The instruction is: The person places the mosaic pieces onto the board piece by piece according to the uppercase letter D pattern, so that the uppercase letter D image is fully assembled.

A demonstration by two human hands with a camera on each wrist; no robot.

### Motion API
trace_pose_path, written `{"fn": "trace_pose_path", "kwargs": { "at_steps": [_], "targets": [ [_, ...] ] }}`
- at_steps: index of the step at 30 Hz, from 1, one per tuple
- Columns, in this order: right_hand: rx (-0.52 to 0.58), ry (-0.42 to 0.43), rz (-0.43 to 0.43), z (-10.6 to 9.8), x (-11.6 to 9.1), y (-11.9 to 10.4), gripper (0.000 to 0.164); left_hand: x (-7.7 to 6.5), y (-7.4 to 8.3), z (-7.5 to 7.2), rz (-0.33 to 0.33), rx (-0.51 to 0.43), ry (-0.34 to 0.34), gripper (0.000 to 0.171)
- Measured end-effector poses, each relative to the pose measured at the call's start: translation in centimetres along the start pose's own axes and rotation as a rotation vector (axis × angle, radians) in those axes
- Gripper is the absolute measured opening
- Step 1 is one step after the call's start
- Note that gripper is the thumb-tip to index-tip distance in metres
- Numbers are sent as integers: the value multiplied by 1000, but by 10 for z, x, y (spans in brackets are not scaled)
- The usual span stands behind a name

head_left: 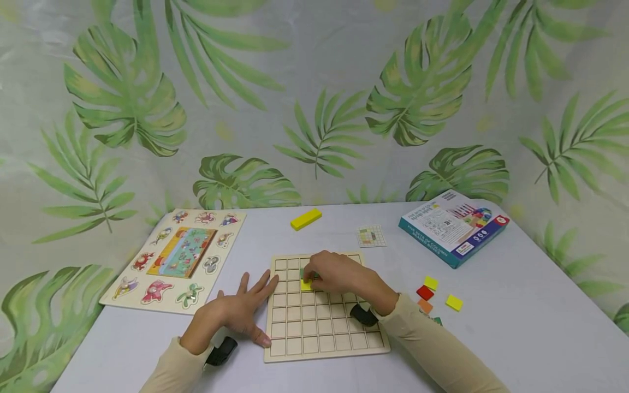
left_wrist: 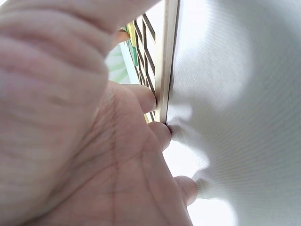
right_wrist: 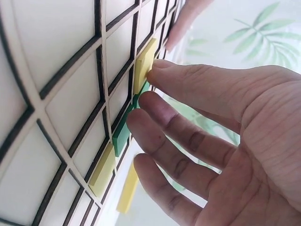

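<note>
a white cloth printed with green leaves (head_left: 314, 71) hangs behind everything, and below it spreads the white surface (head_left: 530, 344). the biggest thing lying there is an animal puzzle board (head_left: 129, 303), over at the person's left, well apart from the hands.

next comes the wooden grid board (head_left: 326, 355), flat in front of the person, most of its visible squares bare. a teal and purple box (head_left: 452, 224) sits farther back on the right.

then the hands. the left hand (head_left: 245, 311) is spread wide, holding nothing, its fingertips and thumb touching the grid board's left edge. the right hand (head_left: 339, 273) is over the upper part of the grid, fingers loosely bent and apart, thumb on a yellow tile (right_wrist: 145, 68); i can't tell if it is gripping it.

smaller again, a printed grid card (head_left: 372, 236) lies just past the board, and a yellow block (head_left: 306, 219) farther back.

smallest are the square tiles. i count four on the grid: that yellow one, two green tiles (right_wrist: 123, 134) and another yellow tile (right_wrist: 102, 174). five lie loose at the right: two yellow, one red tile (head_left: 425, 293), one orange, one green partly behind the sleeve. it looks roughly midway to me, with the loose ones left to place.
</note>
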State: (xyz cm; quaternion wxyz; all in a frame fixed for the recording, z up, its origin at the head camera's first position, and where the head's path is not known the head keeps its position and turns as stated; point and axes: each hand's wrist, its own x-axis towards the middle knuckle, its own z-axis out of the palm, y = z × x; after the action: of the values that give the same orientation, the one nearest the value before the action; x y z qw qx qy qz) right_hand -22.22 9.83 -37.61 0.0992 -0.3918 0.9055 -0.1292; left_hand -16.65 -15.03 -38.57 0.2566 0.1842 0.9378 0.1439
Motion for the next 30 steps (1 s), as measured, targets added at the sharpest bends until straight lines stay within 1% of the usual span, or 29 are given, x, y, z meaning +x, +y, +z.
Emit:
{"fn": "trace_pose_path", "kwargs": {
  "at_steps": [8,17,20,25,27,30],
  "targets": [
    [20,-21,15,-4,-2,0,15,2,-2,2,0,-13,1,133],
    [36,12,45,-14,-15,6,18,1,-1,1,1,2,7,132],
    [34,12,36,-18,-23,10,19,0,0,0,-4,0,3,132],
    [20,26,16,-26,-44,20,20,0,-1,0,-4,-7,1,132],
    [18,35,16,-28,-54,25,20,0,-1,0,0,-9,3,132],
    [26,41,41,-29,-68,33,18,0,-1,1,5,-12,6,133]
  ]
}}
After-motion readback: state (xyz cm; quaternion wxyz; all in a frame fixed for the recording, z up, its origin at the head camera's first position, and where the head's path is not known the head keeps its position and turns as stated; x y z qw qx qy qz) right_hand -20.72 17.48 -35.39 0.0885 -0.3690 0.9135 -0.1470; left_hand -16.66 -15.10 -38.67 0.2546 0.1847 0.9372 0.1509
